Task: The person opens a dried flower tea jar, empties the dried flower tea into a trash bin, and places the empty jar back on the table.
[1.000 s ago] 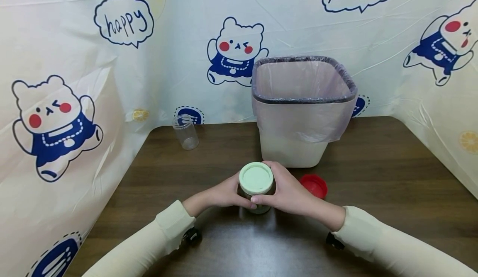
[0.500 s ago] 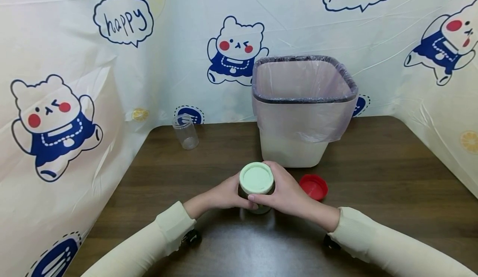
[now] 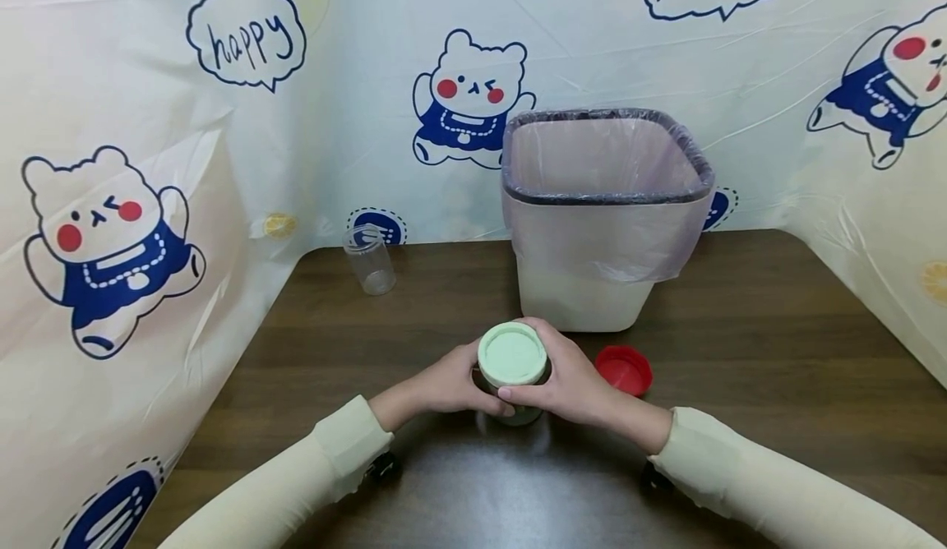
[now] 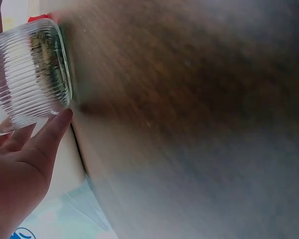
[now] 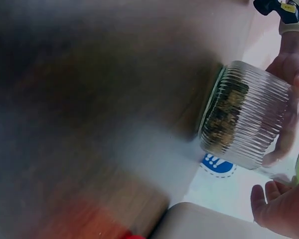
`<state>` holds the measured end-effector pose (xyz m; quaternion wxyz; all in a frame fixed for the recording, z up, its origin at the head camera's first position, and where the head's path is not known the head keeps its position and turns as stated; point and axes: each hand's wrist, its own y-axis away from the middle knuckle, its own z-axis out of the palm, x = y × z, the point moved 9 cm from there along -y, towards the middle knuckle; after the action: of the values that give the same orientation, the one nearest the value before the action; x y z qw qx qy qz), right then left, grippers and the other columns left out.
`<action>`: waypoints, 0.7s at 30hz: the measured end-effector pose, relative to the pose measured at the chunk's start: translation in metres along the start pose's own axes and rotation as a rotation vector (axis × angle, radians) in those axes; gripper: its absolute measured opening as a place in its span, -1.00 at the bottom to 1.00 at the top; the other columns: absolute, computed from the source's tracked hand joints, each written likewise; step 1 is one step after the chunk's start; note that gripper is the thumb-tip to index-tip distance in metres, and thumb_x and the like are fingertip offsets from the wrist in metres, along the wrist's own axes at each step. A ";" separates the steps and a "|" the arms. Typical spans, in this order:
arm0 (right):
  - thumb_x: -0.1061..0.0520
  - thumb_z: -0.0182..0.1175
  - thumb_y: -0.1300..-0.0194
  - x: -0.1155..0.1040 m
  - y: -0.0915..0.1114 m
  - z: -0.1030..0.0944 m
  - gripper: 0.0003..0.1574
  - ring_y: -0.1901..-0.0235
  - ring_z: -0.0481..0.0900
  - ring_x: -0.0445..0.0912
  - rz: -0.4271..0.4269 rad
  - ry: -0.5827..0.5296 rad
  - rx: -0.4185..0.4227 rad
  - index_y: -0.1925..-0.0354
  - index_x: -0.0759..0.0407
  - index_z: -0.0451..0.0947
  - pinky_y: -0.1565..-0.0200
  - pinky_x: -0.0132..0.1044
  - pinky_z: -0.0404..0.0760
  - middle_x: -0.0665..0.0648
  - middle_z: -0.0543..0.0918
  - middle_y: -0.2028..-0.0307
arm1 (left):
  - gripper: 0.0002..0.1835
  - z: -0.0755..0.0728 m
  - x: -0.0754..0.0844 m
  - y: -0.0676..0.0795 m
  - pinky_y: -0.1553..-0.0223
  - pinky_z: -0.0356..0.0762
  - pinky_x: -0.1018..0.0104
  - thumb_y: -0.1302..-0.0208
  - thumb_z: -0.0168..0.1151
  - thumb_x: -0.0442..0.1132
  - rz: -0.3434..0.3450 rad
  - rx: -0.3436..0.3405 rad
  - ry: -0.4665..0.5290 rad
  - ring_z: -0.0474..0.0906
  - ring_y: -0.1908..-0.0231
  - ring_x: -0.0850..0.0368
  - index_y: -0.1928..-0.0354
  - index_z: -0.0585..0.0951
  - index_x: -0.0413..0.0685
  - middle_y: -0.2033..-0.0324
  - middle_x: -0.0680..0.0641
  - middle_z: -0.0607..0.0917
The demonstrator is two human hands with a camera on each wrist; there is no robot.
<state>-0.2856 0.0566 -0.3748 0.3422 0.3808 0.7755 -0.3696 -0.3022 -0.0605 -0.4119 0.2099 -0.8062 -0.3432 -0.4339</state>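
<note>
A ribbed glass jar [image 5: 249, 119] stands upright on the table in front of the bin, capped by a pale green lid [image 3: 512, 353]. Dry brown and dark green bits [image 5: 228, 112] lie in its bottom part. My left hand [image 3: 447, 380] grips the jar from the left, thumb across the near side; its fingers [image 4: 42, 144] reach along the glass in the left wrist view. From the right, my right hand [image 3: 573, 376] holds the upper jar close to the lid, thumb at the front near the left thumb. The far fingers are mostly hidden in the head view.
Behind the jar stands a pale waste bin [image 3: 584, 294] lined with a thin plastic bag [image 3: 651, 237]. A red lid-like piece [image 3: 624, 371] lies by the right forearm. An uncovered clear cup [image 3: 371, 263] stands at the back left. Printed cloth [image 3: 222, 138] surrounds the wooden table [image 3: 740, 311].
Both hands stay around the jar, which keeps its place. My right wrist has shifted slightly to the left, and the head view has drifted a little.
</note>
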 end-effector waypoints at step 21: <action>0.02 0.51 -0.02 0.002 -0.003 0.003 -0.08 -0.07 0.45 -0.13 -0.056 -0.123 -0.091 -0.28 -0.02 0.28 -0.09 -0.06 0.43 -0.11 0.47 -0.12 | -0.19 0.002 -0.003 -0.003 -0.02 0.48 0.26 0.11 0.58 -0.08 0.003 -0.033 -0.040 0.50 0.00 0.27 -0.24 0.40 0.12 -0.02 0.21 0.57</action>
<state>-0.2882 0.0539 -0.3766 0.3954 0.3195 0.7794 -0.3663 -0.3048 -0.0582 -0.4147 0.1903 -0.8186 -0.3389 -0.4229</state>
